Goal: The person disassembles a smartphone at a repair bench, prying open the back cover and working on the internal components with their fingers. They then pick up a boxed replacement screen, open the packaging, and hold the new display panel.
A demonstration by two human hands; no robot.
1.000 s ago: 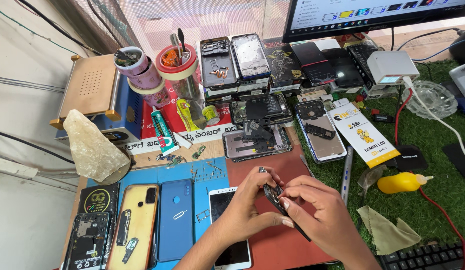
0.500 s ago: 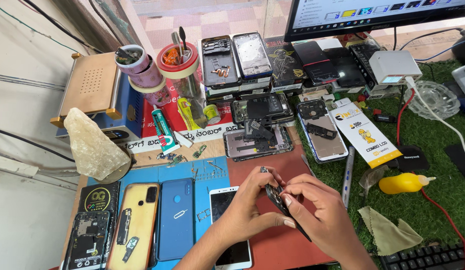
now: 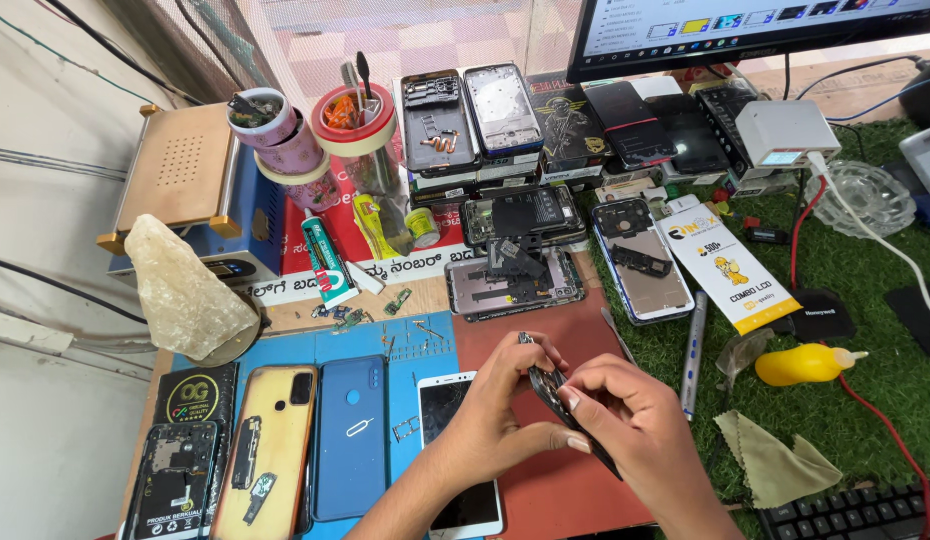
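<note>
Little has shifted since the earlier frames: both hands stay low in the middle of the frame over the red mat, with only a slight turn of the part between them. At the lower centre the left hand (image 3: 500,400) is closed around a thin dark phone part (image 3: 558,400), which stands tilted on edge, its upper end near the thumb and its lower end running down towards the bottom right. Meeting it from the lower right, the right hand (image 3: 625,425) has its fingers pinched together on the same part. Beneath them lies the red mat (image 3: 545,490), with a blue mat (image 3: 405,350) to its left. A white phone (image 3: 455,450) lies face up at the bottom centre, partly under the left forearm. Further left sit a blue back cover (image 3: 350,435) and a tan phone case (image 3: 270,445). Just above the hands rests an opened phone (image 3: 513,280), its insides showing. To the right, on the green turf, a grey pen-like tool (image 3: 693,350) lies near a yellow squeeze bottle (image 3: 807,363). A crumpled clear bag (image 3: 183,290) sits at the left of the table.
</note>
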